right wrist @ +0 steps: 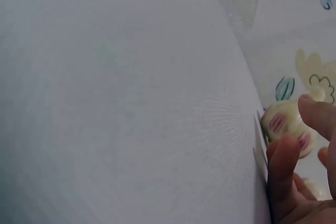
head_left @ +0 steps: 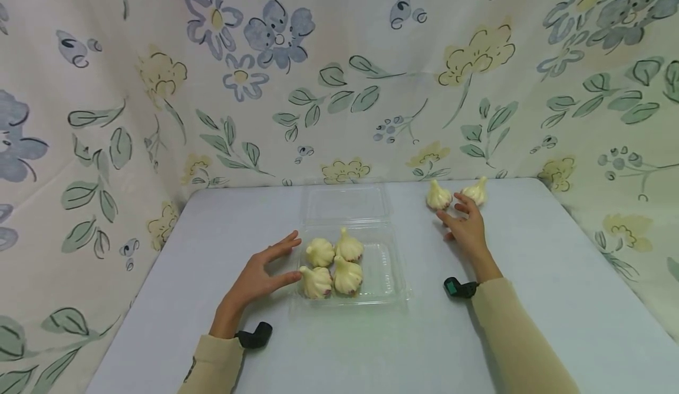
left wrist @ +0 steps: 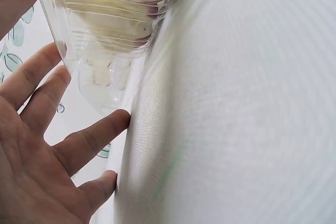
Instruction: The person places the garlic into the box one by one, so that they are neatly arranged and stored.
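A clear plastic clamshell box [head_left: 384, 270] lies with its lid [head_left: 345, 204] folded back, and several garlic bulbs [head_left: 316, 282] sit in its left part. At the box's left side is my left hand [head_left: 265, 270], fingers spread; the left wrist view shows fingertips at the plastic wall [left wrist: 58, 30]. My right hand [head_left: 468, 229] reaches to the back right of the table, beside one garlic bulb [head_left: 438, 195] and in front of another garlic bulb [head_left: 475, 191]. In the right wrist view its fingers are apart, near a bulb [right wrist: 286, 121] with purple patches, gripping nothing.
The white table [head_left: 424, 347] carries the box at its middle. A flowered cloth [head_left: 339, 87] hangs behind the table's back edge and at both sides. Small black devices [head_left: 460, 288] are strapped to both wrists.
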`<state>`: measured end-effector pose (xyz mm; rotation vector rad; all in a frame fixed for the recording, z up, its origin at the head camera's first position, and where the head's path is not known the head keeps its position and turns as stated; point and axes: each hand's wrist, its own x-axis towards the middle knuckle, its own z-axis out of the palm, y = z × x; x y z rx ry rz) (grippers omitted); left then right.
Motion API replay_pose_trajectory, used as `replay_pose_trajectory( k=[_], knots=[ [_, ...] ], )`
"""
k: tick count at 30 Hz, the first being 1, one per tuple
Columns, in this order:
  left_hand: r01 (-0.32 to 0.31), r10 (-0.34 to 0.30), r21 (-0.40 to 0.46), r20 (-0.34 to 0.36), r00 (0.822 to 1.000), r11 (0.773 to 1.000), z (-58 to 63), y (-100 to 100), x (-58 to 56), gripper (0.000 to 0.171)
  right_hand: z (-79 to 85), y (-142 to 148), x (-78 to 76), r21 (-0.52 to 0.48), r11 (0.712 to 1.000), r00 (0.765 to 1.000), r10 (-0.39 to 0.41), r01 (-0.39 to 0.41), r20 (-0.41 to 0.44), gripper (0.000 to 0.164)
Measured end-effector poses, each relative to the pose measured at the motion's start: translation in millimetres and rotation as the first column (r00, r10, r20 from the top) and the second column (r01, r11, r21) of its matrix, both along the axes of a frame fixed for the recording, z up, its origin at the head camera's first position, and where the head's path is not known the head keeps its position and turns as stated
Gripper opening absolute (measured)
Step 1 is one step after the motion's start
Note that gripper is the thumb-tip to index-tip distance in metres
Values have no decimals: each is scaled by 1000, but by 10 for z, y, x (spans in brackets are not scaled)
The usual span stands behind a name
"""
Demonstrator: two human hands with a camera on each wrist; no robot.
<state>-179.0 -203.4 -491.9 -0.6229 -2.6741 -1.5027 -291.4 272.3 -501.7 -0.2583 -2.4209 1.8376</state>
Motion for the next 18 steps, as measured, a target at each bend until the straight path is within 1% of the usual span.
replay_pose_trajectory(
  k=[5, 10, 18],
  knots=[
    [-4, 4, -8, -3, 1000, 1000, -10, -8, -9, 70, 10, 8, -82, 37, 999, 1000, 14, -14, 23, 85],
    [-9, 10, -10, 5, 1000, 1000, -25, -7, -17, 69, 25, 14, -159, 88, 995, 999, 39, -41, 24, 84],
    [-16, 16, -13, -2, 1000, 1000, -40, -17, -17, 70, 35, 28, -252, 179, 979, 995, 96, -97, 14, 83]
  ],
)
